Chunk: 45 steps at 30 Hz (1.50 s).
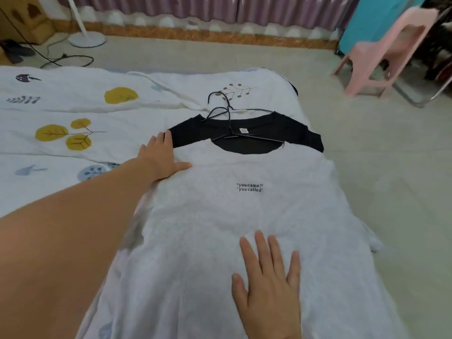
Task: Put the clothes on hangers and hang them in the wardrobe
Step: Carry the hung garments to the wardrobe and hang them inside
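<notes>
**Shirt flattened on bed, hangers not yet seated**

Right hand [267,287] lies nearest, fingers straight and spread, pressing flat on the white shirt [232,216] and gripping nothing. Left hand [162,159] rests open at the shirt's shoulder, beside the black sleeve [186,133]. Shirt lies face up on the bed [73,113], wire hangers [228,118] at its collar. Recommended: smooth outward toward the hem, keep the shoulders square, then feed one hanger through the neck. Wardrobe not identifiable.
</notes>
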{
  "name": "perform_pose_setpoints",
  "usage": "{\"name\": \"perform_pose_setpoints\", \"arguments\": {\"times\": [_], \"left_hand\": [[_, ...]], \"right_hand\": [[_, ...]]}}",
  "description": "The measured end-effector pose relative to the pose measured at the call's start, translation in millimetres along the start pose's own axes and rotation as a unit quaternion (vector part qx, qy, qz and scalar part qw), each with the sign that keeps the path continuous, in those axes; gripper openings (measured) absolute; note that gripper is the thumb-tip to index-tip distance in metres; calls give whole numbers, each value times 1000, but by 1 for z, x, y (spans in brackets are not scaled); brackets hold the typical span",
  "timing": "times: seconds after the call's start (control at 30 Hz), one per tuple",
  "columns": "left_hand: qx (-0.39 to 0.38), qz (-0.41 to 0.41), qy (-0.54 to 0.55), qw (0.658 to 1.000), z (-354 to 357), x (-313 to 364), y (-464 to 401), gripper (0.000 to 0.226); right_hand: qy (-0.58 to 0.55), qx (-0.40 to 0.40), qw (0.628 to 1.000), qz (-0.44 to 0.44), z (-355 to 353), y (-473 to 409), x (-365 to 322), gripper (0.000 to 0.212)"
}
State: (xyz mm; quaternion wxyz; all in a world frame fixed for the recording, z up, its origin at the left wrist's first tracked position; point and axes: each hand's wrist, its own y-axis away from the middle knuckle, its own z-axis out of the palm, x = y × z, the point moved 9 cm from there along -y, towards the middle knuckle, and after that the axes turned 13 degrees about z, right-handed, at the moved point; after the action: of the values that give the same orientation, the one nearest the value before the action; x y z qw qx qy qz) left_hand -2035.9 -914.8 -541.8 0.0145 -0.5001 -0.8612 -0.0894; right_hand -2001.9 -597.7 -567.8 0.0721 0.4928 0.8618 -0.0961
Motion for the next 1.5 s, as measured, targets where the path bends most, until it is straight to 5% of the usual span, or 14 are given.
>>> {"name": "perform_pose_setpoints", "arguments": {"times": [0.13,0.27,0.43,0.63,0.77,0.9,1.03,1.2,1.4,1.5], "left_hand": [[3,-42,79,996,-2,0,-2,81],[81,11,146,986,-22,31,31,58],[44,29,235,971,-21,69,114,55],[96,46,223,969,-64,86,216,45],[139,34,202,969,-120,75,275,43],[181,21,185,966,-196,68,339,45],[203,23,147,968,-272,71,407,48],[233,18,117,965,-359,67,498,42],[275,31,88,957,-440,66,612,38],[319,70,60,943,-476,66,673,32]], "right_hand": [[6,21,1000,-11,1,1,1,57],[28,32,999,-16,-3,1,-1,56],[32,40,999,6,-10,4,-3,53],[7,-40,999,32,-29,29,-13,50],[-295,128,936,145,-160,77,2,34],[-298,291,906,79,-312,98,-8,59],[-165,264,950,30,-418,84,-34,92],[-58,90,991,-75,-509,101,-78,127],[-5,50,974,-222,-588,176,-138,129],[-26,64,961,-269,-629,214,-161,110]]}}
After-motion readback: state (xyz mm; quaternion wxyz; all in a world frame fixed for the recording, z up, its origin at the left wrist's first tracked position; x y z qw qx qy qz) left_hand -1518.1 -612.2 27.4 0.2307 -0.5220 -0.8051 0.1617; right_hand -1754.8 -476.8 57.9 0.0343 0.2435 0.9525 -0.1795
